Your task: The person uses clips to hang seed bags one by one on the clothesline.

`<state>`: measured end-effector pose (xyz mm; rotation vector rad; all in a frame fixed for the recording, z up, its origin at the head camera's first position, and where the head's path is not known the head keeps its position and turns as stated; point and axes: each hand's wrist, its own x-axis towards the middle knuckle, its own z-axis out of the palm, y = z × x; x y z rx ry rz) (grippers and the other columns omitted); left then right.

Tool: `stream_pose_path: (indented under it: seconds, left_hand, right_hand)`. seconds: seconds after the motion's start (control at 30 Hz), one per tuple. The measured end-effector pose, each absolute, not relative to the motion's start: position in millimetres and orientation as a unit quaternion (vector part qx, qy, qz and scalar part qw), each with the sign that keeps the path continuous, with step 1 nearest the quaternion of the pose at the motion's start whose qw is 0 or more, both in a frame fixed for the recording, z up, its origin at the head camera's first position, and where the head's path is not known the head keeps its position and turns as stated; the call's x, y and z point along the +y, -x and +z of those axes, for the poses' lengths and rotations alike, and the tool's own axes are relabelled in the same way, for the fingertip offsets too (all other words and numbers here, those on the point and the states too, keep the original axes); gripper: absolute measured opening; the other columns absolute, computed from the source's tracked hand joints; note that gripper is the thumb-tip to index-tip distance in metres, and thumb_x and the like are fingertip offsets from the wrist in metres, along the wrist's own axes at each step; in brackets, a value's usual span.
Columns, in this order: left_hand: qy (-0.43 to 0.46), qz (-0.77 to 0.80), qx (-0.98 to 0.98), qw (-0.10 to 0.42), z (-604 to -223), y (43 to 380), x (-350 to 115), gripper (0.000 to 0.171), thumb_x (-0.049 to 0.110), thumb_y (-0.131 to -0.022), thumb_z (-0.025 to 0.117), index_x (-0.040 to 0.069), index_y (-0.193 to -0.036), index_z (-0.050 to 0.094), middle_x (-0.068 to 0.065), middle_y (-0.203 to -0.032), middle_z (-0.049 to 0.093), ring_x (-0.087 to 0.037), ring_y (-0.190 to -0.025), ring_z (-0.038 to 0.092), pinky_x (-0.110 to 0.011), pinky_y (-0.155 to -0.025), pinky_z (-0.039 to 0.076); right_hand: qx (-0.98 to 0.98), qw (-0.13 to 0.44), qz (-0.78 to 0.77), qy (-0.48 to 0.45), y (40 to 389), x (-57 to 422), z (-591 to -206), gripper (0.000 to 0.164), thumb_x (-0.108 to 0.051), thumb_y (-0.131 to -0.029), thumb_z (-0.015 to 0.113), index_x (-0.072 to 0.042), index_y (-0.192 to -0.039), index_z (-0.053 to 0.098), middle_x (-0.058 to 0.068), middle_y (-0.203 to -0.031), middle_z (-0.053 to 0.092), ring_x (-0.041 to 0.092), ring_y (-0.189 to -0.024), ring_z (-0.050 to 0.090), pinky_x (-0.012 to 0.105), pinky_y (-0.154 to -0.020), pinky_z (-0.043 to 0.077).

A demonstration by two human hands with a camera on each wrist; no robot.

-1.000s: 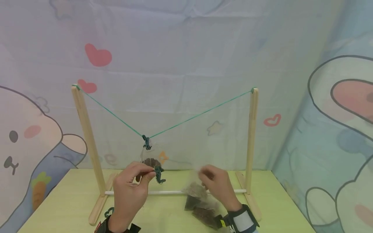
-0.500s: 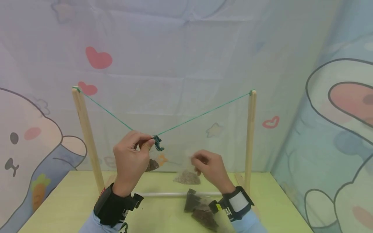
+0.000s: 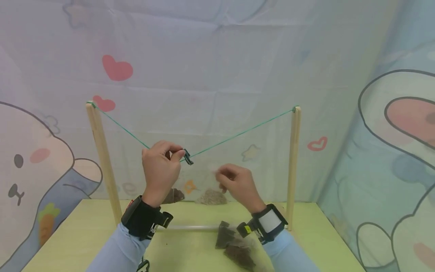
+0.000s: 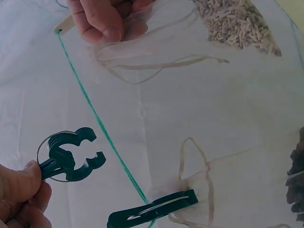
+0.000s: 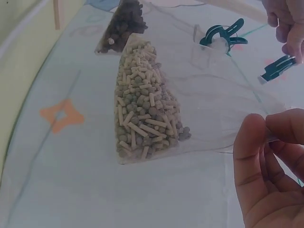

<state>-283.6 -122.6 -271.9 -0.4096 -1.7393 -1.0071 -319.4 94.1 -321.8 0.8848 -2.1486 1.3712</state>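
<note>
My left hand point(image 3: 161, 170) pinches the tail of a dark green plastic plant clip point(image 4: 66, 159), its curved jaws parted beside the sagging green cord point(image 3: 238, 135). Between thumb and fingers, my right hand point(image 3: 239, 183) holds the gathered neck of a sheer drawstring bag point(image 5: 142, 102). Pale stick-shaped pellets and greyish round ones fill its bottom, and the bag hangs near the cord. Another green clip point(image 4: 152, 209) grips the cord and a second sheer bag with dark brown contents point(image 3: 175, 195). In the head view my left hand hides that second clip.
Wooden posts, left point(image 3: 103, 158) and right point(image 3: 295, 162), carry the cord's ends. A white rod point(image 3: 195, 227) runs low between them. On the yellow-green table point(image 3: 61, 234) lie a blackish bag point(image 3: 224, 235) and a brown one point(image 3: 239, 257). A green clip point(image 3: 144, 265) shows by my left sleeve.
My left hand has risen with the clip from below the cord to cord height. My right hand has lifted the pellet bag off the other bags, up and to the left.
</note>
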Motion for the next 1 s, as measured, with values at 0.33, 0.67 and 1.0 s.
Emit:
stream_pose_path:
  seconds: [0.33,0.67,1.0]
  left_hand:
    - [0.125,-0.397,-0.758,0.502,-275.3,299.2,-120.5,0.006,0.004,-0.090,0.079,0.000,-0.086,0.078,-0.015,-0.080,0.070,-0.027,-0.069,0.043,-0.055,-0.092,0.024]
    - [0.125,-0.412,-0.752,0.499,-273.7,298.3,-124.5,0.004,0.001,-0.088,0.080,-0.001,-0.085,0.078,-0.015,-0.076,0.069,-0.026,-0.064,0.043,-0.050,-0.089,0.028]
    - [0.135,-0.403,-0.745,0.514,-261.1,296.3,-125.1,0.004,0.000,-0.086,0.081,0.001,-0.082,0.079,-0.014,-0.074,0.070,-0.026,-0.060,0.045,-0.053,-0.095,0.033]
  right_hand:
    - [-0.762,0.227,0.527,-0.300,336.9,69.2,-318.2,0.005,0.002,-0.094,0.070,0.004,-0.093,0.074,0.015,-0.078,0.072,0.019,-0.057,0.065,0.030,-0.055,0.058]
    - [-0.754,0.221,0.557,-0.269,348.2,49.8,-323.4,0.005,0.002,-0.093,0.070,0.003,-0.094,0.075,0.019,-0.082,0.074,0.030,-0.060,0.068,0.039,-0.057,0.061]
    - [-0.745,0.216,0.574,-0.264,350.2,45.1,-319.7,0.006,0.000,-0.095,0.070,0.003,-0.095,0.075,0.021,-0.085,0.074,0.032,-0.065,0.071,0.039,-0.063,0.062]
